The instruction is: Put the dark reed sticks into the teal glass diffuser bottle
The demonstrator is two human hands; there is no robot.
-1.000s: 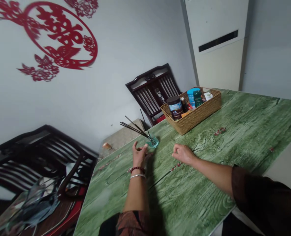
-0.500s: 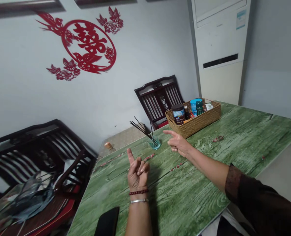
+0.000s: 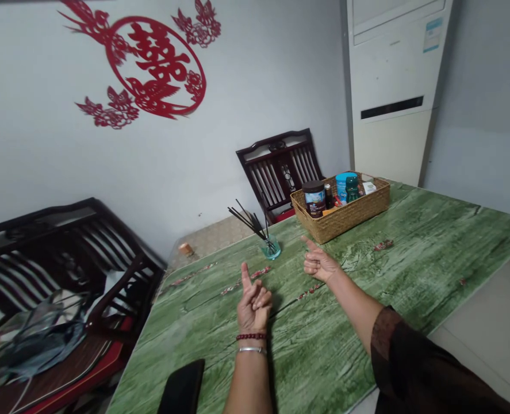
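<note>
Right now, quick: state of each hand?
Left hand: closed except one extended finger; no held object visible.
Right hand: closed except one extended finger; no held object visible.

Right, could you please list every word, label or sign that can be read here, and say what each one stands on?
"囍": red paper-cut on the wall.
Too small or blurred to read: labels on the dark jar, blue tub and white packet in the basket.
Also too blurred: the sticker on the white unit.
</note>
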